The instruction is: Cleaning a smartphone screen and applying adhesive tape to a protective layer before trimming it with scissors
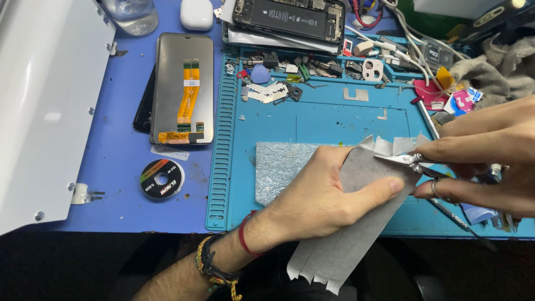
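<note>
Head view: the left hand (323, 192) lies near the middle of the frame, pinching a grey sheet (356, 223) between thumb and fingers, the thumb stretched along its top face toward 3 o'clock. The sheet runs from about 1 o'clock, where the scissors meet it, down to 6 o'clock, hanging past the near edge of the blue work mat (312, 117). The right hand (490, 156) comes in from 3 o'clock with its fingers closed through the loops of small silver scissors (404, 160); the blades are on the sheet's upper edge, though whether they are open or shut on the material is hard to tell at this size.

Judging by how things lie, the cutting looks well begun but not finished. The upper edge already shows several short square tabs (390, 145) separated by slits, and the lower end at 6 o'clock carries a similar row of notches. The long middle of the sheet remains whole.

Under the left hand, at 9 o'clock of it, a silvery textured pad (278, 167) rests on the mat. Further toward 10 o'clock a phone screen (183, 89) lies face down with an orange flex cable, and a small roll of wire (161, 178) sits just below it.
</note>
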